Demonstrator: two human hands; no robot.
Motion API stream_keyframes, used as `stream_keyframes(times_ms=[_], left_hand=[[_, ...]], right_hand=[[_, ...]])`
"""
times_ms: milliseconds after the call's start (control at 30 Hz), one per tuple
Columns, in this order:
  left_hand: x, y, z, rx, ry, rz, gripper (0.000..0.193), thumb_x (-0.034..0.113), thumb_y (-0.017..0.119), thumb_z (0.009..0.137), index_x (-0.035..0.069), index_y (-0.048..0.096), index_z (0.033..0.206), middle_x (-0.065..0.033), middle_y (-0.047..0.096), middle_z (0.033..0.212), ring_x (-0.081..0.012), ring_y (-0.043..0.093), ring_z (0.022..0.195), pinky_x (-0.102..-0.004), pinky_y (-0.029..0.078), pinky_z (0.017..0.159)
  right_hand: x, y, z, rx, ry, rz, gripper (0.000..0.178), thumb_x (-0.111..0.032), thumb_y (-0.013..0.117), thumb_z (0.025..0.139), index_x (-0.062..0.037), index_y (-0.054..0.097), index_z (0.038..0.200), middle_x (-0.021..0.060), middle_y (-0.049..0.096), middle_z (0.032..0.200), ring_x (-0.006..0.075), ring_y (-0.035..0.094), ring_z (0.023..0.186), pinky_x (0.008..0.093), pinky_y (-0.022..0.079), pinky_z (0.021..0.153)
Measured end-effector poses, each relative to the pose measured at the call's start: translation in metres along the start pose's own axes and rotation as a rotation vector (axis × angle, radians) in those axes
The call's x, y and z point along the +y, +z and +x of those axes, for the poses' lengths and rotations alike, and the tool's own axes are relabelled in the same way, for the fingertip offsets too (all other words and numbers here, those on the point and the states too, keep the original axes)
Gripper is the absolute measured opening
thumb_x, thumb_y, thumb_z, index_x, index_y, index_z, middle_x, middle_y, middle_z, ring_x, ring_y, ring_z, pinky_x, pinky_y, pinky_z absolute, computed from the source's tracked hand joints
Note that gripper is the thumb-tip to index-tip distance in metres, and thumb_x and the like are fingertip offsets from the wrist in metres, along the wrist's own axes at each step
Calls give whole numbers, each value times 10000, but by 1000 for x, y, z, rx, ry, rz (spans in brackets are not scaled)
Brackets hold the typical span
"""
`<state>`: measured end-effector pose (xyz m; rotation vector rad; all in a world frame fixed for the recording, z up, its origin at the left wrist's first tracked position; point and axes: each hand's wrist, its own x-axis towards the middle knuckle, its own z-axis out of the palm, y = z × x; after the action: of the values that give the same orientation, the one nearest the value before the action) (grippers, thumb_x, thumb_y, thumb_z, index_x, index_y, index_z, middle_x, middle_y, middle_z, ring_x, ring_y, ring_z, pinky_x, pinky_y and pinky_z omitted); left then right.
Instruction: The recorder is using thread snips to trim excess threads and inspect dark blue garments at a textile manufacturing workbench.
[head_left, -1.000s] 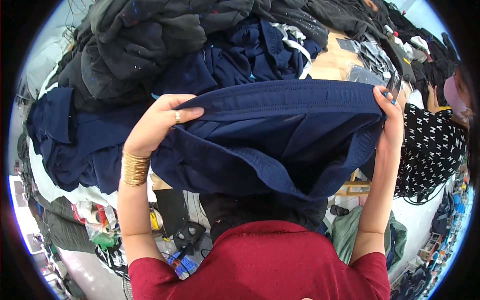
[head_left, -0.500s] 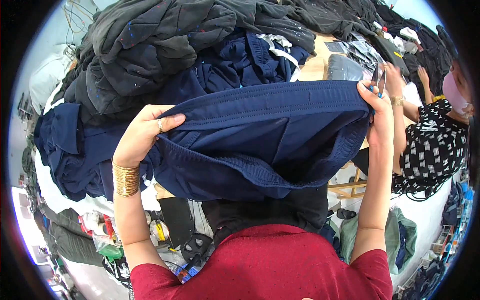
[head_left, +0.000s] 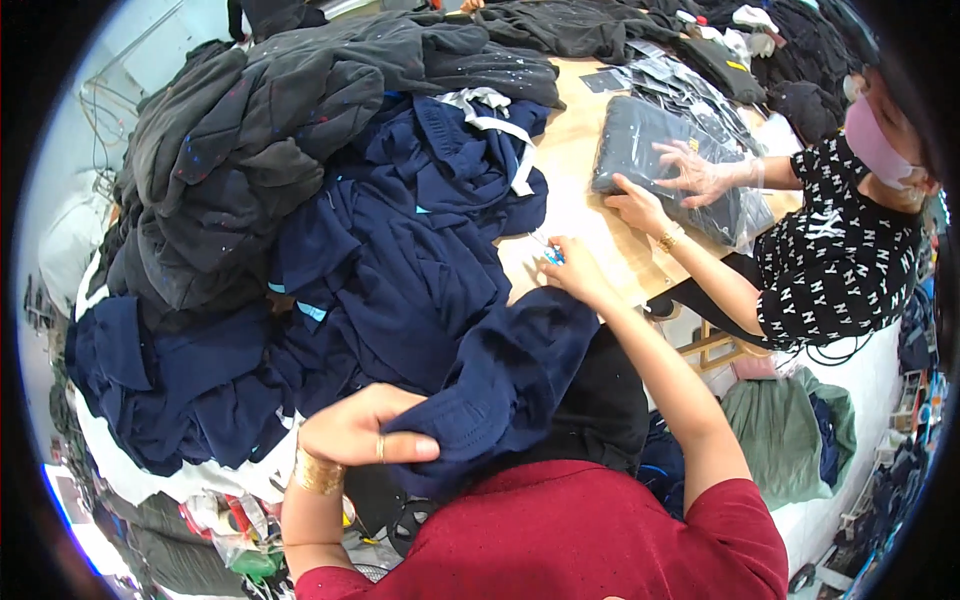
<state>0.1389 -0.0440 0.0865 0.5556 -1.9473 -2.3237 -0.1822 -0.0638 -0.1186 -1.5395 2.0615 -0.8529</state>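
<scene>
At my lower left, my left hand (head_left: 362, 430) grips the elastic waistband of a navy garment (head_left: 515, 365), thumb on top. The garment hangs gathered in front of my red shirt, and its far end lies by my right wrist. My right hand (head_left: 578, 268) is over the wooden table edge, closed round small blue-handled scissors (head_left: 553, 256). The blades are hard to make out against the pale wood. Close to both hands lies a pile of navy clothing (head_left: 400, 280) with a white drawstring (head_left: 520, 160) and light blue tags.
Dark grey garments (head_left: 230, 180) are heaped behind the navy pile. A co-worker (head_left: 840, 235) at the right handles a folded dark garment in a clear plastic bag (head_left: 650, 150) on the table (head_left: 575, 150). A green cloth sack (head_left: 775, 430) stands on the floor at the right.
The waistband, stretched between both hands, is now lowered and bunched in my left hand. My right hand moved left and down with the scissors. The co-worker's hands moved onto the bagged garment.
</scene>
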Motion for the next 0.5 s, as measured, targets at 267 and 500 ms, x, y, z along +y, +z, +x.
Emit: stream_keyframes(times_ms=[267,500], left_hand=[[-16,18,12,673,141,635,261,46,595,783,-37,555,1028,-158,534,1045,-317,519,932,-322,407,848],[0,53,30,453,302,243,538,117,725,692,-45,527,1166,-163,556,1125,-239,521,1073,-314,355,954]], right_hand=[[-64,-54,-38,-29,-338,282,299,29,537,720,-4,615,1007,138,582,968,274,572,904,338,472,818],[-106,16,-118,-459,-722,289,274,-129,489,829,4,586,1049,222,597,1013,351,578,959,399,432,875]])
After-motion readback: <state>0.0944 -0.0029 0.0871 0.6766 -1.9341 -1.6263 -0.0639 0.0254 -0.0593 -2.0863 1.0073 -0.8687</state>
